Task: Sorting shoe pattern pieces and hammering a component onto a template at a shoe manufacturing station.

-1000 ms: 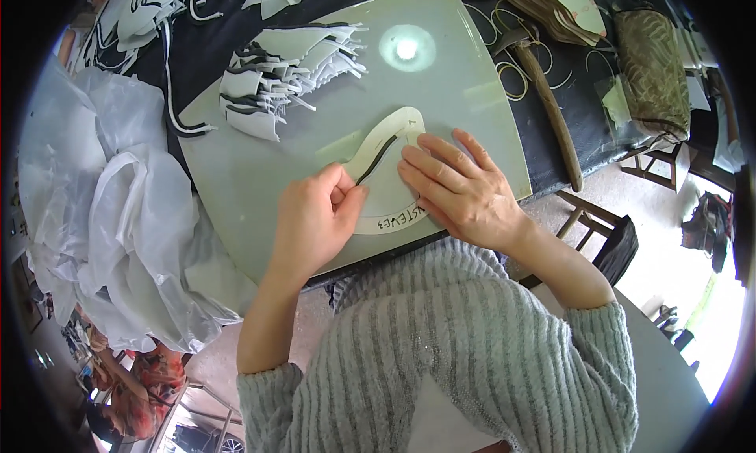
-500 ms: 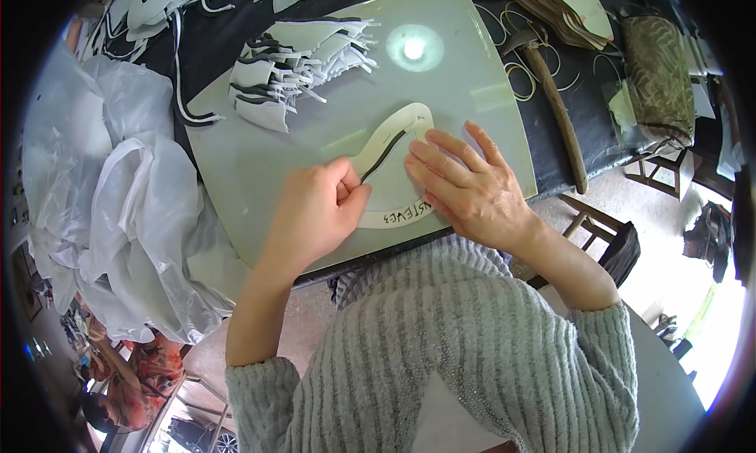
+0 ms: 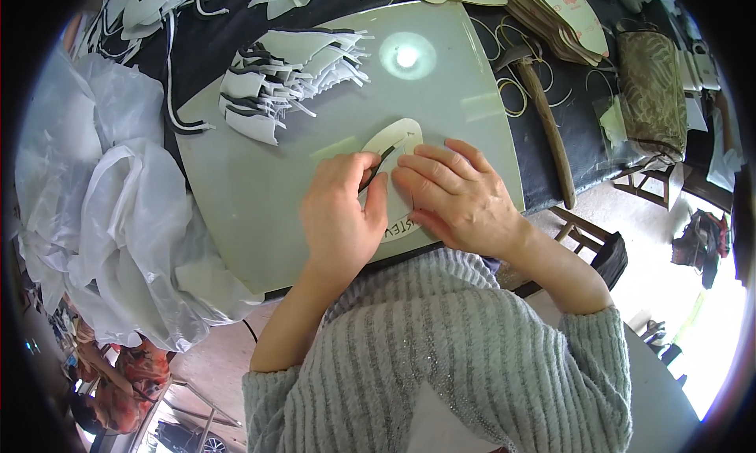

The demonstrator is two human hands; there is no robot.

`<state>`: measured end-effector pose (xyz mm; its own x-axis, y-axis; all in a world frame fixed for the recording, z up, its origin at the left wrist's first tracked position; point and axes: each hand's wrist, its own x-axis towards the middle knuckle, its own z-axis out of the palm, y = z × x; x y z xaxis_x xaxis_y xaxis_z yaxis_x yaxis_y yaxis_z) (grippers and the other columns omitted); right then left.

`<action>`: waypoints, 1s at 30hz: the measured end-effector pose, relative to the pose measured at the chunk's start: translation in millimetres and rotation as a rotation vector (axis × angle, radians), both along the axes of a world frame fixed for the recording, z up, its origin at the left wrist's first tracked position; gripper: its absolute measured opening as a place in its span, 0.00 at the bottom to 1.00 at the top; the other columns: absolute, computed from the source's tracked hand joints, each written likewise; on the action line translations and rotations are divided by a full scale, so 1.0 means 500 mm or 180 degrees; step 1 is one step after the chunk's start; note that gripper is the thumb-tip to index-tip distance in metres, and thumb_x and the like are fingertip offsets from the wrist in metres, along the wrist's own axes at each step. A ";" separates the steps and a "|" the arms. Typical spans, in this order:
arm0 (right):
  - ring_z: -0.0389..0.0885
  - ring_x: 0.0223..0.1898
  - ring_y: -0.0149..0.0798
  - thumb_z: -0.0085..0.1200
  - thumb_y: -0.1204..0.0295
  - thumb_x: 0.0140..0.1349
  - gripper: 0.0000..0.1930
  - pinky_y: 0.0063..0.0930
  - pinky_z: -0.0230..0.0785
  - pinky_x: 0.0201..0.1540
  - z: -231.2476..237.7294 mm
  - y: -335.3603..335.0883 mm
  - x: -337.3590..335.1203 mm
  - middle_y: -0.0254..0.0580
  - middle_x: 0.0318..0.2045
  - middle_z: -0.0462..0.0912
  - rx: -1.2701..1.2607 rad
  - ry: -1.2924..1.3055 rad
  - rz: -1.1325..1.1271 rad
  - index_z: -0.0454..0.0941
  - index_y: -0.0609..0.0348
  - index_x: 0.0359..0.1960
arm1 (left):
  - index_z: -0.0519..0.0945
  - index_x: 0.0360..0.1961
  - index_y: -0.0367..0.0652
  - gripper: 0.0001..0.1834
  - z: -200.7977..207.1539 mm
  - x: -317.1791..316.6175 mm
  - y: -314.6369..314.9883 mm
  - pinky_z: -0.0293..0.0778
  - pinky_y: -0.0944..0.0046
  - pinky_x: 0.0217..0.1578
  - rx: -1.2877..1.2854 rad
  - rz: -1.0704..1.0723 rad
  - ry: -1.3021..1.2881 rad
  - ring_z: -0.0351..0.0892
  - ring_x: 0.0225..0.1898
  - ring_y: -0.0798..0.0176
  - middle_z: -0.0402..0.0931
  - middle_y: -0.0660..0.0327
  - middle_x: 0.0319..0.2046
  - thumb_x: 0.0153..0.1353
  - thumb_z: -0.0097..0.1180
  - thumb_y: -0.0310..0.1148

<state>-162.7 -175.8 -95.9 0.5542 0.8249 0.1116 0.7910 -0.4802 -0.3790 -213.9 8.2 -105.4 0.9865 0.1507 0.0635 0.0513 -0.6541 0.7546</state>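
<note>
A curved cream-coloured pattern piece (image 3: 405,128) with dark handwriting lies near the front of the pale board, and a white piece with a black strip (image 3: 385,157) along its edge rests on it. My left hand (image 3: 345,209) curls at the left side, thumb and index finger on either side of the black strip. Over the right part, my right hand (image 3: 465,193) lies flat with its fingers stretched out, pressing down and covering much of the white piece. Both hands hide parts of the two pieces.
The pale board (image 3: 315,177) carries a stack of black-edged white pieces (image 3: 272,79). Clear plastic bags (image 3: 126,201) bulge at left. A wooden-handled hammer (image 3: 551,130), card patterns (image 3: 555,24) and a patterned brown bundle (image 3: 650,91) lie right. Another person (image 3: 122,390) sits lower left.
My left hand has shifted right and slightly up along the black strip, its thumb and index finger parting a little. My right hand stays flat on the pieces. The whole view has shifted slightly.
</note>
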 end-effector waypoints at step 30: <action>0.77 0.48 0.49 0.66 0.67 0.51 0.26 0.39 0.74 0.47 0.033 -0.053 0.111 0.47 0.51 0.75 0.0571 0.0350 -0.0277 0.74 0.61 0.52 | 0.82 0.40 0.39 0.18 -0.024 0.042 0.048 0.72 0.62 0.31 0.1122 -0.1431 -0.1237 0.73 0.31 0.58 0.72 0.63 0.30 0.43 0.62 0.21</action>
